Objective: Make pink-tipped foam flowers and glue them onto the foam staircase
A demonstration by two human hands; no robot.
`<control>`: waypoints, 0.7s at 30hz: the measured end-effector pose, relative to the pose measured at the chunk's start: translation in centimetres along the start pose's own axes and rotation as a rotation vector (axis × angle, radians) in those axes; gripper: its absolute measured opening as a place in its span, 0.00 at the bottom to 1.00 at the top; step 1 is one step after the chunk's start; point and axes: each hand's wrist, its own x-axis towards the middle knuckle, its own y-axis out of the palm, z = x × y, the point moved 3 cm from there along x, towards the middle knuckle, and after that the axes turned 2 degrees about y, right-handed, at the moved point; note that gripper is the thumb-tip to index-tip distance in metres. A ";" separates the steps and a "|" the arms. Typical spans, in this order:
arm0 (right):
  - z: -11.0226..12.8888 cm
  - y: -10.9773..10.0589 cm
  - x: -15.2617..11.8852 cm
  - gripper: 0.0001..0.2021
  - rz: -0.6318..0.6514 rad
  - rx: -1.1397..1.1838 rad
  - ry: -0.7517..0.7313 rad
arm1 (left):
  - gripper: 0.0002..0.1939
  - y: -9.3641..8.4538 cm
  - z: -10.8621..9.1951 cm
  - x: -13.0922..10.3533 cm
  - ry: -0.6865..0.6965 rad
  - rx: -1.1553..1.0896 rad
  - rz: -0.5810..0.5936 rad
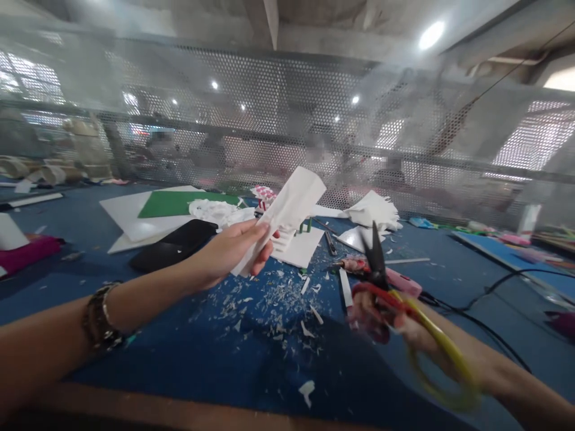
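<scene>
My left hand (240, 251) pinches a strip of white paper (290, 200), raised above the table and tilted up to the right. Lower right, my right hand (386, 323) is closed around scissors (438, 347) with red and yellow handles; their dark blades (375, 257) point up and are parted. The right hand and scissors are smeared by motion. White paper scraps (283, 299) lie scattered on the blue table between my hands. Behind the strip, partly hidden, a small white model (299, 245) has green posts, and a pink-and-white piece (263, 193) stands near it.
A pink glue gun (402, 281) with a black cord (485, 323) lies beyond my right hand. To the left are a black phone-like object (173, 245), green sheet (179, 203) and white sheets (128, 212). Crumpled white paper (372, 209) sits farther back, before a perforated metal screen (278, 108).
</scene>
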 end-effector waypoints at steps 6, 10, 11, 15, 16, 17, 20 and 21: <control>1.8 1.3 1.9 0.33 0.190 -0.173 -0.047 | 0.13 0.0 -1.1 -0.3 0.076 -0.006 -0.054; 2.3 2.3 3.6 0.34 0.142 -0.276 -0.078 | 0.12 0.2 -1.0 -0.5 0.142 0.002 -0.047; 2.2 2.4 3.9 0.34 0.131 -0.286 -0.081 | 0.12 0.3 -0.9 -0.5 0.150 0.012 -0.032; 2.1 2.5 4.4 0.34 0.095 -0.245 -0.154 | 0.12 0.8 -0.4 -0.8 0.156 0.084 0.004; 2.1 2.5 4.4 0.33 0.091 -0.233 -0.173 | 0.12 0.9 -0.3 -0.9 0.156 0.111 0.011; 2.1 2.4 4.3 0.33 0.090 -0.231 -0.176 | 0.12 1.0 -0.3 -0.9 0.157 0.140 0.021; 2.0 2.3 3.9 0.31 0.100 -0.239 -0.151 | 0.13 1.4 -0.3 -1.1 0.174 0.233 0.069; 2.0 2.3 3.8 0.31 0.097 -0.235 -0.152 | 0.13 1.5 -0.3 -1.2 0.180 0.262 0.084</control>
